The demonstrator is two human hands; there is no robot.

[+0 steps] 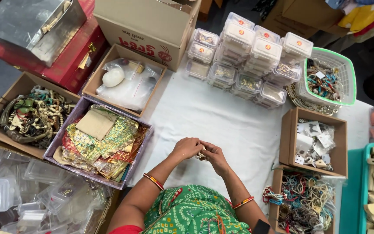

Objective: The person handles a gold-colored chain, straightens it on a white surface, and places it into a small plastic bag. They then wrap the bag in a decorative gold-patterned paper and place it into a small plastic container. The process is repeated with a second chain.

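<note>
My left hand [187, 147] and my right hand [215, 157] meet over the white cloth [221, 125], fingertips pinched together on a small gold-coloured trinket [201, 154] that sits between them; most of it is hidden by my fingers, so I cannot tell just what it is. Both hands are closed on it. Striped bangles ring each wrist.

At about nine o'clock from my hands lies a purple box [57, 141] filled with green, gold and red patterned cloth pieces. Farther out at ten o'clock a cardboard box [1, 112] holds a tangle of beads. At eleven o'clock another open carton [109, 54] holds clear bags and a white lump. At one o'clock stand stacks of clear lidded tubs [252, 56], and beside them a green-rimmed basket [347, 78] of beads. At three o'clock a small carton [291, 134] holds white tags; at four o'clock another holds coloured threads [304, 201].
</note>
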